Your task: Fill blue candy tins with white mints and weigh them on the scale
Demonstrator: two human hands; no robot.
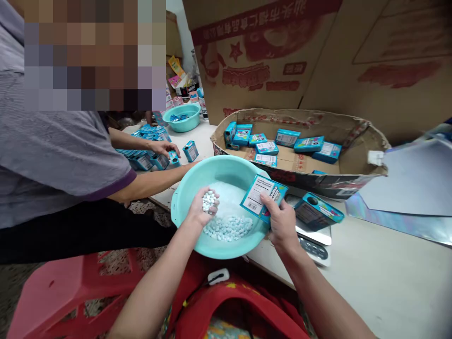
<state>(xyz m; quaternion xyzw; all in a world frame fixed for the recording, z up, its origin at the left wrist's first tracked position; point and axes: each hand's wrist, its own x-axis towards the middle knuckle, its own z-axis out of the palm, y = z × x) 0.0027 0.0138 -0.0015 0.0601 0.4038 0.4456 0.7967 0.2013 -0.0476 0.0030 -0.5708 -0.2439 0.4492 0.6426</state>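
My left hand [200, 208] is cupped around a handful of small white candies [209, 201], above the left part of a turquoise basin [221, 170]. More pale candies [229, 229] lie loose on the basin's bottom. My right hand [280, 219] grips a small blue box [259, 192] over the basin's right rim, its printed white panel facing up. Another blue box [318, 212] with a round dark hole in its top stands on a small scale [314, 249], just right of my right hand.
Behind the basin, a low cut-down carton [353, 181] holds several blue boxes [267, 147]. A co-worker's hand [163, 148] touches boxes at the left, near a second turquoise basin [187, 123]. Red stool [70, 287] at lower left; plastic sheets [409, 183] at right.
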